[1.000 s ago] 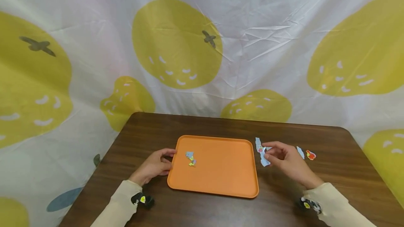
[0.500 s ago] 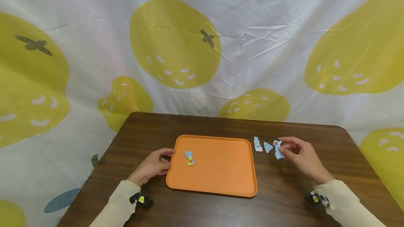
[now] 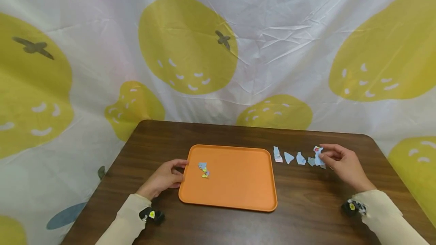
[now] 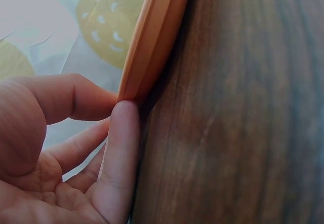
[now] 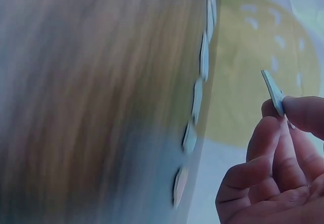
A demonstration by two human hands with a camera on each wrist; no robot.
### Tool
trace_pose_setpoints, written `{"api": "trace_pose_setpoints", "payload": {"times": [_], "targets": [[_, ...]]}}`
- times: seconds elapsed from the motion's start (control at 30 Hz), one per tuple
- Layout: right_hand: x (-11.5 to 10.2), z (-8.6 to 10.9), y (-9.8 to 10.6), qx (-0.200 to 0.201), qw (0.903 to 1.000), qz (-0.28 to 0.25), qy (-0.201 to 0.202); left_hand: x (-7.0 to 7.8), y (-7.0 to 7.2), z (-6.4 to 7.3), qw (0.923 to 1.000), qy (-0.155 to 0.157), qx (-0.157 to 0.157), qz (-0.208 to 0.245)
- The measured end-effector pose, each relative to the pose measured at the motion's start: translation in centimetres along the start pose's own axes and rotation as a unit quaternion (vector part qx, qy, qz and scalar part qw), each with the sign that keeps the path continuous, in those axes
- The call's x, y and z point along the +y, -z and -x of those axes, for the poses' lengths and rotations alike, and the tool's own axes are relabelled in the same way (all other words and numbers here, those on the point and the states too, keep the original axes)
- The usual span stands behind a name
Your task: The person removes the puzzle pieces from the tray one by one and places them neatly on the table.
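Note:
My left hand point(image 3: 164, 178) is at the left edge of an orange tray point(image 3: 235, 196); in the left wrist view its fingertips meet at the tray's rim point(image 4: 152, 46). To the right of the tray, my right hand point(image 3: 346, 165) pinches a flat, irregular light blue piece point(image 3: 318, 157) with a red and yellow patch at its top. The right wrist view shows this thin piece point(image 5: 274, 93) between thumb and fingers, raised above the table. Behind it a greyish piece point(image 3: 311, 161) is partly covered. On the tray's left half lies a small blue-grey and yellow cluster point(image 3: 203, 168).
In a row right of the tray lie a strip-shaped light blue piece point(image 3: 277, 155), a triangular one point(image 3: 288, 157) and a vase-like one point(image 3: 301, 158). The brown wooden table point(image 3: 218, 228) backs onto a white curtain point(image 3: 190, 112) with yellow fruit prints.
My right hand has moved right, away from the tray, carrying the light blue piece past the row of pieces. The left hand keeps its place at the tray's edge.

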State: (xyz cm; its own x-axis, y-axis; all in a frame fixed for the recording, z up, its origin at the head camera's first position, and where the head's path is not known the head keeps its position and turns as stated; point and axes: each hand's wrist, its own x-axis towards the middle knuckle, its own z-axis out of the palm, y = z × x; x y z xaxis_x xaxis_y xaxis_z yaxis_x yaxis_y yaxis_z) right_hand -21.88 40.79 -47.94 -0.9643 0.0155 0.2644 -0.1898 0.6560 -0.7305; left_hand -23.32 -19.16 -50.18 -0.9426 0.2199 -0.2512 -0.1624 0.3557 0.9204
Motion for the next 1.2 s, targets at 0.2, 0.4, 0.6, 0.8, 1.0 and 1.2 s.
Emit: {"api": "trace_pose_setpoints", "payload": {"times": [0.2,0.4,0.6,0.8,1.0,1.2], "targets": [[1.9,-0.1,1.9,0.010,0.9996,0.020,-0.017,0.2,0.0,0.0,1.0000,0.002,-0.002,0.001],[3.6,-0.3,3.1,0.011,0.9980,0.037,-0.049,0.3,0.0,0.0,1.0000,0.003,-0.004,0.001],[5.0,-0.4,4.2,0.003,0.9965,0.042,-0.072,0.4,0.0,0.2,1.0000,0.004,-0.004,-0.002],[5.6,-0.3,5.2,-0.008,0.9957,0.049,-0.078,0.4,0.0,0.3,1.0000,0.006,-0.004,-0.005],[6.2,-0.2,5.7,-0.025,0.9933,0.065,-0.091,0.4,0.0,0.2,0.9999,0.009,-0.002,-0.005],[6.7,-0.2,5.6,-0.041,0.9912,0.082,-0.096,0.3,0.1,0.1,0.9999,0.011,-0.003,-0.005]]}}
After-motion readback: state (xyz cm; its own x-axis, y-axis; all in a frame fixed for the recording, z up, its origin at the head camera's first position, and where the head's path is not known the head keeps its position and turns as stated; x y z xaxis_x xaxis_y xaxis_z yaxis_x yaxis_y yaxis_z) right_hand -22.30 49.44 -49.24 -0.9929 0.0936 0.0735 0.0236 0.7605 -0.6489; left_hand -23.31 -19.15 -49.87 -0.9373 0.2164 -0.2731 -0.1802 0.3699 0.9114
